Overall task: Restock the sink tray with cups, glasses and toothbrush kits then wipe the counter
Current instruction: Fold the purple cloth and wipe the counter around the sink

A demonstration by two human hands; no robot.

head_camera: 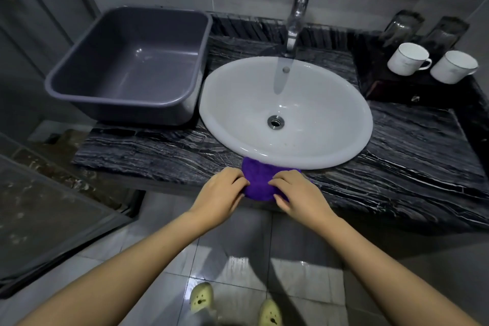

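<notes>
- The grey tub (127,66) sits at the table's (164,151) far left corner, and its near left corner seems to overhang the table's left edge. A wipe that pushes against it could, I think, tip it off.
- The left hand (221,192) and right hand (296,193) work at the table's front edge, just in front of the basin (285,111). Both sets of fingers are curled and clamped on the purple cloth (258,182), which lies bunched there, part of it hanging past the edge.
- If either hand lets go, the cloth may slide to the floor, since so little of it rests on the stone.
- The tap (296,18) spout juts over the basin; a raised wrist could knock it.
- At the far right corner the dark tray (391,90) holds the restock; a hard sweep there could jolt the glassware.
- Count: one tub, one basin, one tap, one cloth, two white cups (408,59), two glasses (402,25) standing behind them. No toothbrush kits can be made out.
</notes>
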